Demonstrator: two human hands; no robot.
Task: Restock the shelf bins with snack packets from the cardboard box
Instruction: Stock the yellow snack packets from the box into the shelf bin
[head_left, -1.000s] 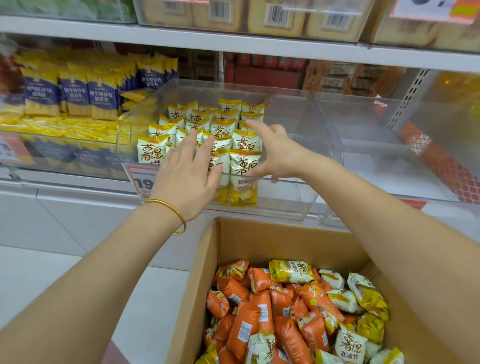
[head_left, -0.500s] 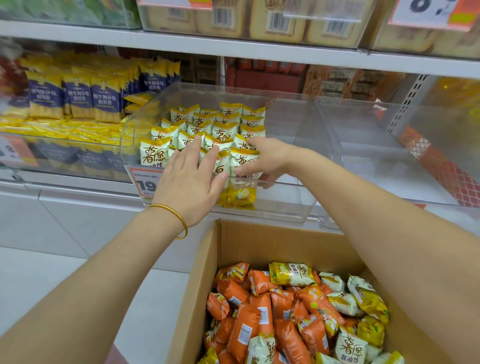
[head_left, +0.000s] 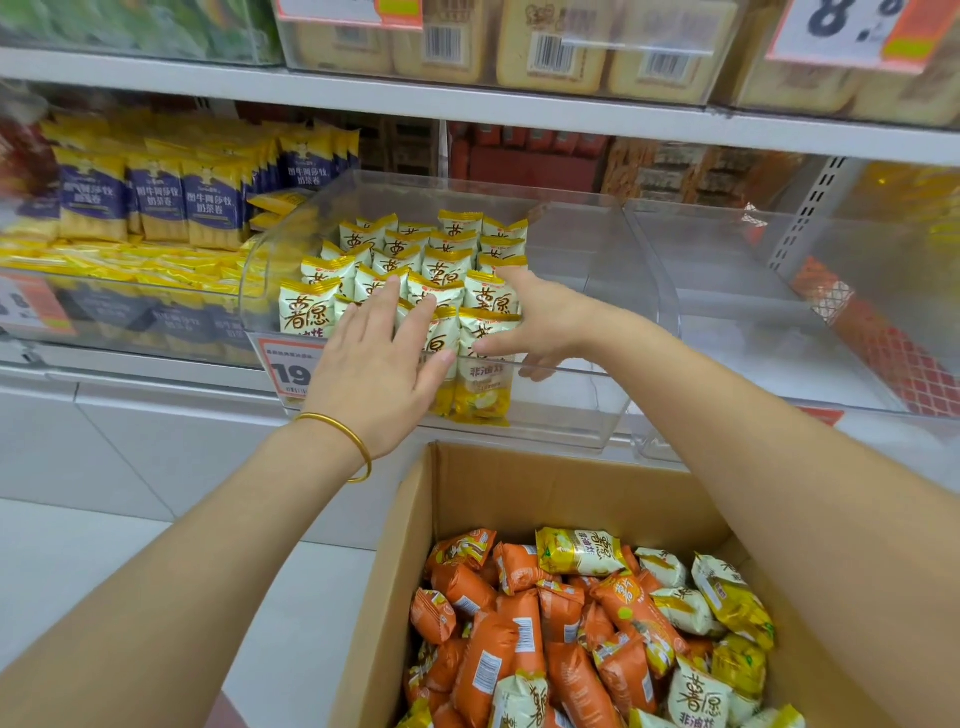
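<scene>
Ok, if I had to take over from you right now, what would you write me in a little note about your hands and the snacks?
Left hand: open, straight fingers flat on the front rows of yellow-and-white packets in the clear bin.
Right hand: open, against the right side of the same rows, holding nothing.
Done: several upright rows fill the bin's left part; its right part shows no packets.
Left: the cardboard box below holds many orange packets and more yellow-and-white ones to shelve.
</scene>
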